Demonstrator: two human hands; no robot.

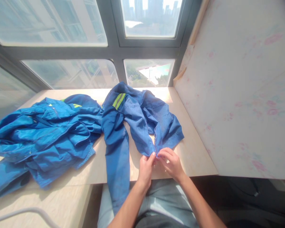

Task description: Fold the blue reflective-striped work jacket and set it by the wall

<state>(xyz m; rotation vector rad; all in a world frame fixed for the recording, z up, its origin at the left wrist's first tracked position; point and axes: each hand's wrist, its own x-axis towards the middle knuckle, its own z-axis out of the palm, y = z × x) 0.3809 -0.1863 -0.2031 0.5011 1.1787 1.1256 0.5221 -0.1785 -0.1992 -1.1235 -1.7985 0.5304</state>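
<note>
- I work in bright daylight from the windows [152, 19].
- Glare washes out the outdoor view.
- Soft shadows edge my clothing.
- Wide-angle distortion stretches the edges.

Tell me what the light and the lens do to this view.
Head view: daylight through the window frame washes out parts of the outdoors; shadows fall beside the left-side blue garment; wide-angle distortion seems to stretch the edges; the hands look soft, fine zipper detail is indistinct, and the top-right corner darkens.
</note>
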